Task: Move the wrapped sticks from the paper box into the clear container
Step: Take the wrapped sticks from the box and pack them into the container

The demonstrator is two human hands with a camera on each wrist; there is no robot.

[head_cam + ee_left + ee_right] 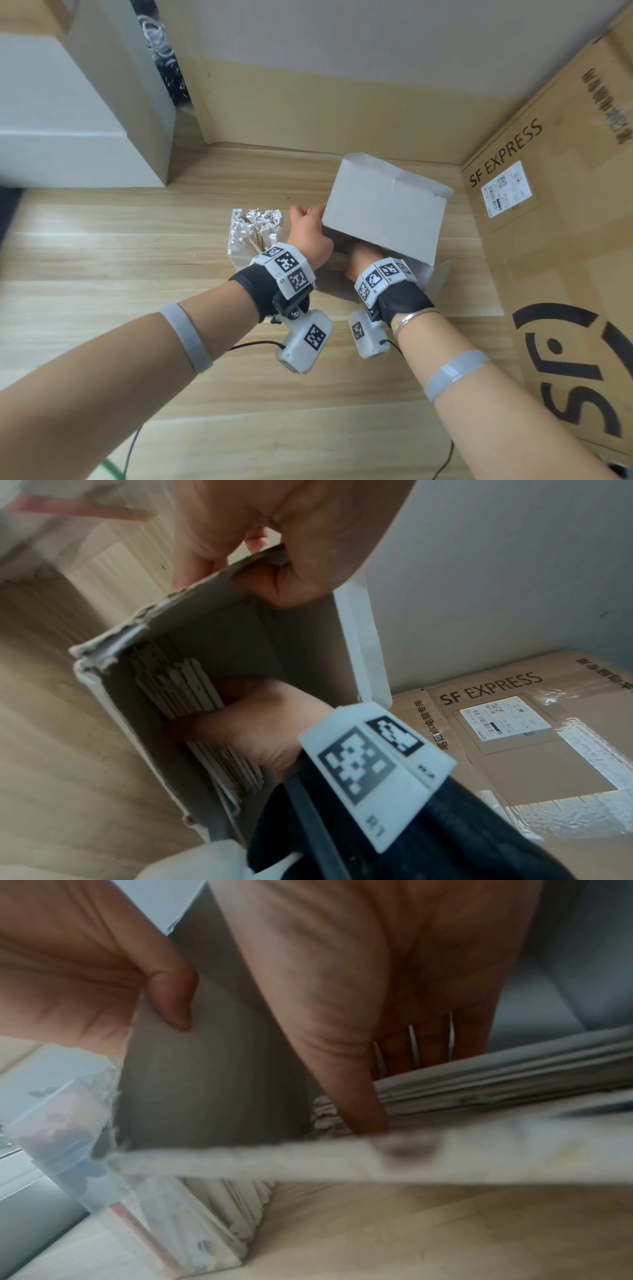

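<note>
**Right hand buried in tilted box**

Right hand (363, 255) reaches inside the grey paper box (387, 205); its fingers (363, 1096) lie among wrapped sticks (178, 685), grip unclear through blur. Left hand (308, 233) pinches the box's left wall, thumb inside. Clear container (255, 233), just left of the box on the worktop (120, 257), stands packed with sticks.

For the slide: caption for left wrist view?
Left hand grips paper box edge; right hand reaches wrapped sticks inside.
</note>
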